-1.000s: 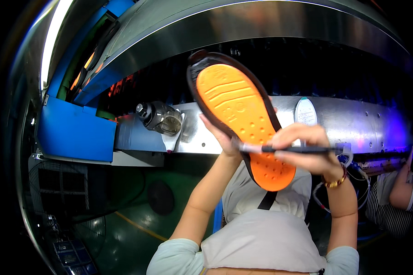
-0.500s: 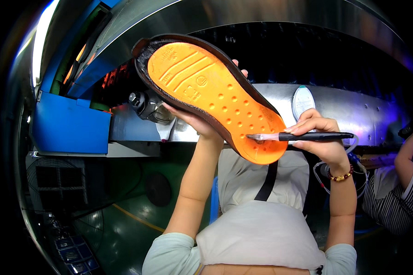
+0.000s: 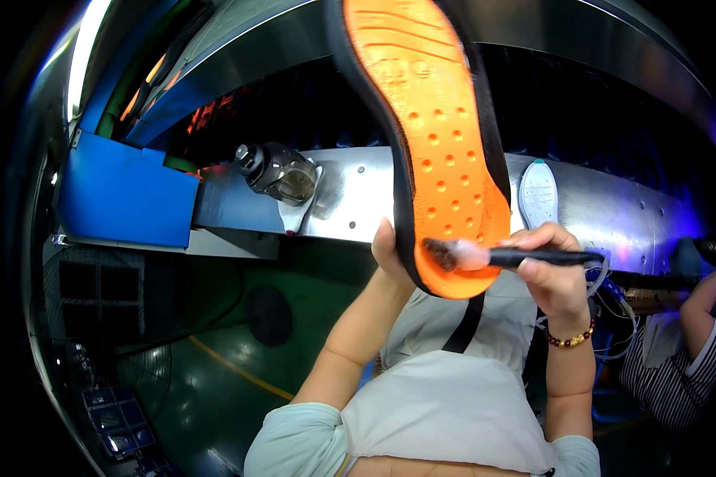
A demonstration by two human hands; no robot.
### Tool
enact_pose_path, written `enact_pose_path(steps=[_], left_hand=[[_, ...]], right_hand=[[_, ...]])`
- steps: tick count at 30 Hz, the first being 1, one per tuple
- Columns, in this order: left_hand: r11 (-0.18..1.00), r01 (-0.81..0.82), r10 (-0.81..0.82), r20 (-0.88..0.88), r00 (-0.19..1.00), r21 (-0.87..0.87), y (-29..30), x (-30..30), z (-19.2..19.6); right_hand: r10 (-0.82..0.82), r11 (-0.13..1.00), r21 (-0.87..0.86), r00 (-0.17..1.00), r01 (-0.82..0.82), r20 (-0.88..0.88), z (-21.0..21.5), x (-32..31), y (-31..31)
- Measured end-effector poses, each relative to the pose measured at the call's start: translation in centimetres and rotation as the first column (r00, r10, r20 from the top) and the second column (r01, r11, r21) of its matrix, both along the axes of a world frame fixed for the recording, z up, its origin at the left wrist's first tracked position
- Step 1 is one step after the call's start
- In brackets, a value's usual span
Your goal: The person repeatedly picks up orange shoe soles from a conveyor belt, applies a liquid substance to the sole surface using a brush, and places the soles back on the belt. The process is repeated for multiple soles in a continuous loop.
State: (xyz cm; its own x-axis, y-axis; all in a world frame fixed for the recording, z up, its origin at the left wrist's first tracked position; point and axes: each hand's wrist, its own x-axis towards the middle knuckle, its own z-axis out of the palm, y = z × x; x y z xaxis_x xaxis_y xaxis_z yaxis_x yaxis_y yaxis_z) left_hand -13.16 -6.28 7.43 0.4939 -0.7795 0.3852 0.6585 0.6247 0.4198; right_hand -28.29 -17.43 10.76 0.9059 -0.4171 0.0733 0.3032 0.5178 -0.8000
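My left hand point(image 3: 391, 253) grips the heel end of a large shoe sole point(image 3: 451, 187), thumb along its near left edge and the other fingers hidden behind. The sole stands nearly upright in the view, its orange dimpled face toward me inside a raised dark rim. Its far end runs out of the picture at the top. Between the fingertips of my right hand point(image 3: 558, 278) is a black-handled brush point(image 3: 473, 256). The dark bristles lie on the orange heel area, pointing left.
Behind the sole runs a metal ledge point(image 3: 346, 203), carrying a dark bottle point(image 3: 282, 173) at left and a small white sole point(image 3: 538, 195) at right. A blue box-shaped housing point(image 3: 131, 195) stands far left. At right, another person's arm point(image 3: 696, 306) shows.
The sole has turned more upright, its far end swinging up and right. My left hand now holds it nearer the heel. The brush has shifted slightly down and stays at the heel.
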Motion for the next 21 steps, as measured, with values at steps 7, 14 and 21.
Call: enact_pose_path(steps=[7, 14, 21], left_hand=[[0.864, 0.459, -0.445, -0.111, 0.889, 0.207, 0.6, 3.3, 2.9], [0.507, 0.513, -0.491, -0.257, 0.832, 0.693, 0.2, 3.8, 4.7], [0.309, 0.308, -0.73, 0.017, 0.683, 0.9, -0.1, 2.5, 5.8]], right_hand=[[0.098, 0.882, -0.464, 0.995, -0.082, 0.011, 2.1, -0.3, -1.7], [0.447, 0.557, -0.767, 0.894, -0.318, -0.047, 4.0, -0.2, -3.8], [0.521, 0.21, -0.86, 0.798, -0.465, -0.304, 6.1, 0.3, -4.5]])
